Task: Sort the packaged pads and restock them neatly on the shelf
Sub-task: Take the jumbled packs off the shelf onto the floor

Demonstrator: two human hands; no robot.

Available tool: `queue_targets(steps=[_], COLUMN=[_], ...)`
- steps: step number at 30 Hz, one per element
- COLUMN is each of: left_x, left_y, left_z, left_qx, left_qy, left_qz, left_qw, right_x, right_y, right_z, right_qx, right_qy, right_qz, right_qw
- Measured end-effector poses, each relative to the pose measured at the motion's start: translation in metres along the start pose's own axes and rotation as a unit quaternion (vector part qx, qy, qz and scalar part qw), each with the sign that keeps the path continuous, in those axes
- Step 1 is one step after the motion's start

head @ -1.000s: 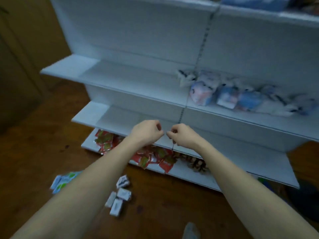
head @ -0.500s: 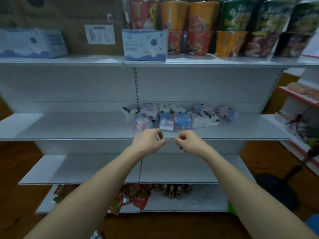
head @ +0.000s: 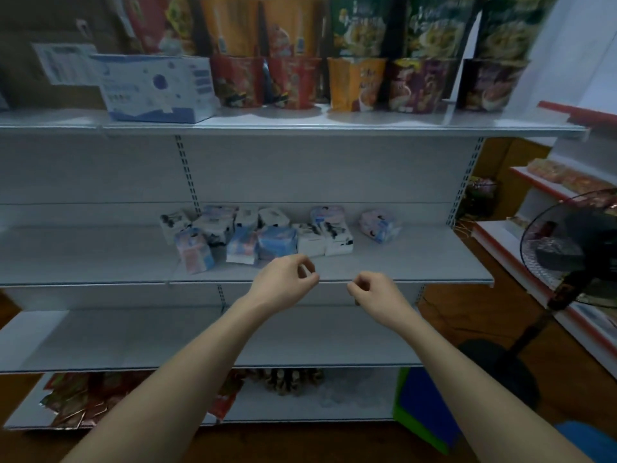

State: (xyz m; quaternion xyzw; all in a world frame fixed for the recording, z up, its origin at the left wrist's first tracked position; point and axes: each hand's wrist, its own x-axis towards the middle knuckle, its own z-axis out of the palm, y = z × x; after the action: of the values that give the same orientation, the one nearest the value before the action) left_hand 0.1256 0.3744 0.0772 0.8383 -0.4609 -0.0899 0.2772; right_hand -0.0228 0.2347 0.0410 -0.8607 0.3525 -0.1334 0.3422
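Hovering at the front edge of the middle shelf [head: 417, 262], my left hand [head: 283, 284] and right hand [head: 377, 290] sit a little apart, fingers loosely curled, thumb near forefinger on each, gripping nothing I can make out. Neither hand touches the packaged pads [head: 263, 233], which lie in a loose cluster toward the back of that same shelf, just beyond the left hand; one pink pack [head: 379, 225] sits apart at the right. Cup noodles [head: 293, 81] line the shelf above.
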Motion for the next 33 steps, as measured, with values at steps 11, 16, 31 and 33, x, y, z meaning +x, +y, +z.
queue_targets(steps=[11, 16, 31, 33], left_x=[0.113, 0.206, 0.312, 0.312], left_y=[-0.035, -0.063, -0.096, -0.096], left_z=[0.024, 0.025, 0.087, 0.090], left_qx=[0.044, 0.065, 0.250, 0.239], left_qy=[-0.108, -0.114, -0.183, -0.188], left_qz=[-0.037, -0.009, 0.056, 0.047], left_qw=[0.993, 0.991, 0.949, 0.952], right_x=[0.103, 0.182, 0.307, 0.310], right_y=[0.043, 0.045, 0.051, 0.057], right_z=[0.009, 0.005, 0.046, 0.041], right_qx=[0.043, 0.058, 0.116, 0.136], right_qy=[-0.097, -0.057, -0.036, -0.056], right_qz=[0.049, 0.119, 0.195, 0.217], right_qw=[0.993, 0.990, 0.973, 0.965])
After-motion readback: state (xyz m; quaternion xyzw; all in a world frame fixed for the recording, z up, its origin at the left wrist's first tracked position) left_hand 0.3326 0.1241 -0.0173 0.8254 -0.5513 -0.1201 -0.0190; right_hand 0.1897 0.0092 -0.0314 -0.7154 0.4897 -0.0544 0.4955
